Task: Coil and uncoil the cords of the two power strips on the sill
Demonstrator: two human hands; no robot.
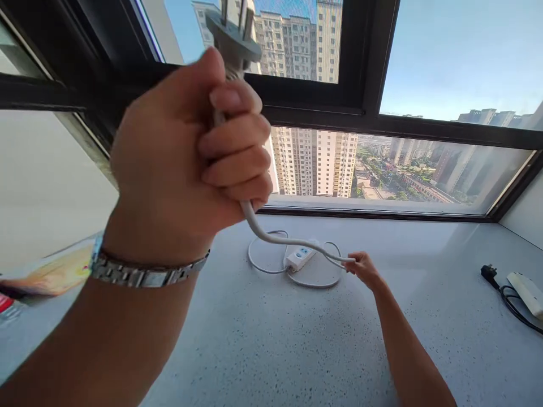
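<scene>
I've got my left hand (190,141) clenched round the smooth white round cable (292,241), its grey, metal-pronged plug (233,42) poking up above the fist, near and left. Farther off, my right hand (361,267) pinches the cable; left of it, the white oblong plastic power strip (300,257) lies among loops on the speckled pale countertop (271,345).

Blk window frame (371,68) (bldgs (314,161) outside)

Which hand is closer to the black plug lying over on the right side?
Right. The right hand pinches the white cord to the left of the black plug; the left hand is farther left and raised, gripping that cord below its pronged plug.
</scene>
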